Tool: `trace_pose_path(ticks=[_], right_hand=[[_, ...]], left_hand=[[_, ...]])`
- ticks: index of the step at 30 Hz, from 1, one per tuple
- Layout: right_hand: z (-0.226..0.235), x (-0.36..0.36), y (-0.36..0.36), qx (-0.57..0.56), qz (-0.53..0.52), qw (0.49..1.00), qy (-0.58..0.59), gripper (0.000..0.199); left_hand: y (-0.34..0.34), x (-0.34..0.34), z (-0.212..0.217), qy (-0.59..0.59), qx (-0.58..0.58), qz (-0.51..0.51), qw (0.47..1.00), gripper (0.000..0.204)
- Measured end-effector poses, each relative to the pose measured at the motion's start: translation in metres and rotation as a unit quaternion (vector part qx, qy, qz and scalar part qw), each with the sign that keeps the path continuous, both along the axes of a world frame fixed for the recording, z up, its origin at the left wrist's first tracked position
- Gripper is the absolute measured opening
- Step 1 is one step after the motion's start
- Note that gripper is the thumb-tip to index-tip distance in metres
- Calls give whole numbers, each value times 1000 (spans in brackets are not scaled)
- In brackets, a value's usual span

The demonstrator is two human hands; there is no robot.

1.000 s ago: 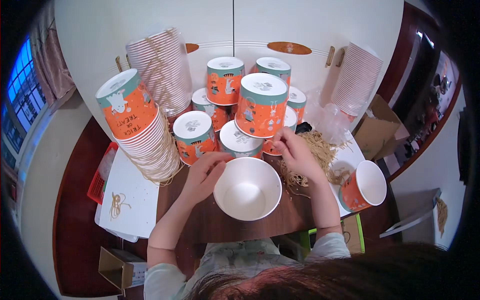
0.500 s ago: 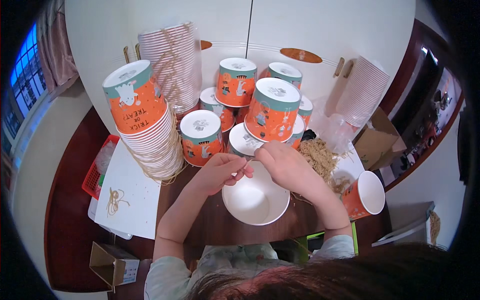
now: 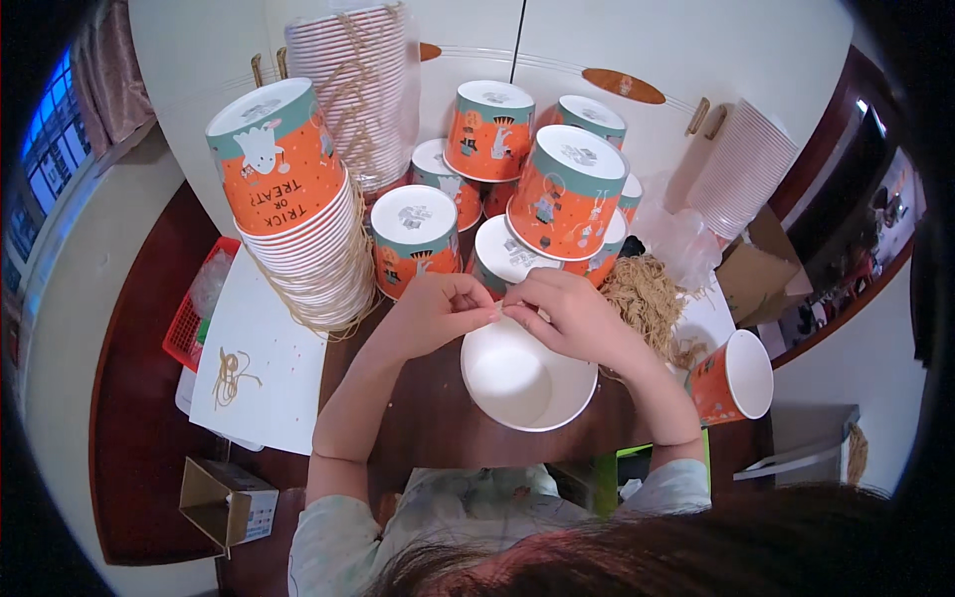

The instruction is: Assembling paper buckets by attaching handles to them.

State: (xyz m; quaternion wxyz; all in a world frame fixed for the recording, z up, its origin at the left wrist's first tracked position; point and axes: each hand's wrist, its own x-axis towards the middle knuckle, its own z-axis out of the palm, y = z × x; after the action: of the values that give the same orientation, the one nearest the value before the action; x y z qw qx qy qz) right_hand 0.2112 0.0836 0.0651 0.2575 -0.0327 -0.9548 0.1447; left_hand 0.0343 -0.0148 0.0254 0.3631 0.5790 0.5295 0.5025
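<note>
Hands (image 3: 507, 308) now together above white bowl (image 3: 527, 376)

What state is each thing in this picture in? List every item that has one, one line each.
White paper bucket: upright, open, empty.
Left hand: fingertips pinched together above the bucket's rim.
Right hand: fingertips pinched, meeting the left.
Orange printed buckets: upside down, stacked.
Tall bucket stack: nested, upside down, leaning.
Orange bucket on right: tipped on its side.
Cardboard box: open.

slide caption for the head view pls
Both hands, left hand and right hand, meet fingertip to fingertip over an open white paper bowl.
</note>
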Motion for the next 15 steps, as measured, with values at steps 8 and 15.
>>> trace_pose_path(ticks=[8, 15], right_hand=[[-15, -9, -6, -183, -24, 979, -89, 9], [-48, -17, -7, -168, -10, 970, -178, 10]], left_hand=[[-15, 6, 17, 230, 15, 29, 973, 15], [-23, -16, 11, 457, -73, -63, 884, 14]])
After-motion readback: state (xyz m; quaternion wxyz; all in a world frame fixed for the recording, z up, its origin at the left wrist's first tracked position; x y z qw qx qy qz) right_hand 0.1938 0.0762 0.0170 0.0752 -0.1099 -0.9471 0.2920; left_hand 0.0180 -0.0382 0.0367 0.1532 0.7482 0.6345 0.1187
